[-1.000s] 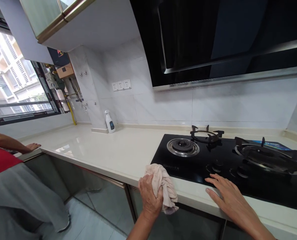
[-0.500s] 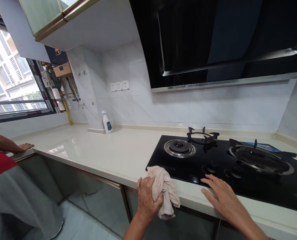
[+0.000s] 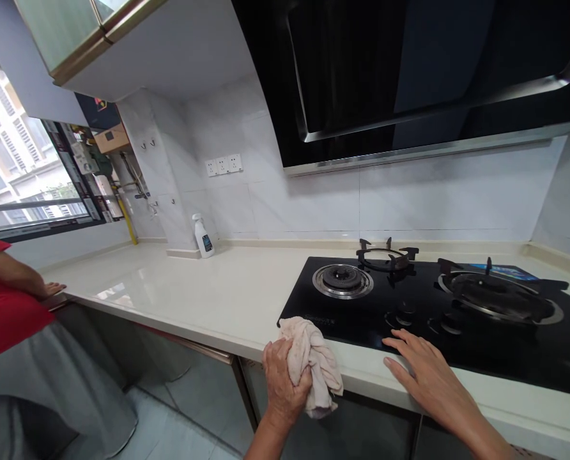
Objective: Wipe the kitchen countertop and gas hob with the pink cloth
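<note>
A crumpled, pale pinkish cloth point(image 3: 310, 358) is bunched in my left hand point(image 3: 284, 383), at the front left corner of the black gas stove point(image 3: 356, 326). Part of the cloth hangs over the counter's front edge. My right hand point(image 3: 429, 377) lies with fingers apart and nothing in it, its fingertips on the stove's front edge just below the two control knobs point(image 3: 406, 313). The left burner point(image 3: 342, 278) has no pan support on it. That black pan support point(image 3: 387, 257) sits at the back middle of the stove. The right burner point(image 3: 500, 294) has its support partly around it.
A white spray bottle point(image 3: 202, 236) stands by the wall on the pale countertop point(image 3: 189, 287). The black range hood point(image 3: 400, 70) overhangs the stove. At far left another person in a red top point(image 3: 11, 300) rests a hand on the counter.
The view has shifted slightly. The person at left leans further into view. My two hands and the cloth keep nearly the same place on the stove's edge.
</note>
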Demonstrator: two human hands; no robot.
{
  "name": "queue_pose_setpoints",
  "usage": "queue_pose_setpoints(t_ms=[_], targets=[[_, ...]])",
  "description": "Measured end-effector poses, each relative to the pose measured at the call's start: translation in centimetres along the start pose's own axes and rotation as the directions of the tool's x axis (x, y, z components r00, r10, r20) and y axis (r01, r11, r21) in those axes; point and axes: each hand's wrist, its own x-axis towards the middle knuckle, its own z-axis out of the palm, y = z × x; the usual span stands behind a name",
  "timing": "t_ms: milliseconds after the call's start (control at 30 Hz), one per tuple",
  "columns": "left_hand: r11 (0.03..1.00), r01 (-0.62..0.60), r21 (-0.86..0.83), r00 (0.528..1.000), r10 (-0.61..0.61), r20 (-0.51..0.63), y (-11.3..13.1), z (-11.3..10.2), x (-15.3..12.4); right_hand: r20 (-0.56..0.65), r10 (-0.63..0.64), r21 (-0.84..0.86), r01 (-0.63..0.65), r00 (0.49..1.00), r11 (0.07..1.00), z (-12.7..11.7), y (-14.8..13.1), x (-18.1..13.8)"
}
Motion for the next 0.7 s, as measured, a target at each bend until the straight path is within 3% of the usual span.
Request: queue_pose_setpoints(t_ms=[700], targets=[[1.000, 0.013, 0.015, 1.000, -0.013, 0.004, 0.39, -0.38, 0.17, 0.005, -0.005, 0.000, 0.005, 1.000, 1.000, 0.31, 0.47, -0.08]])
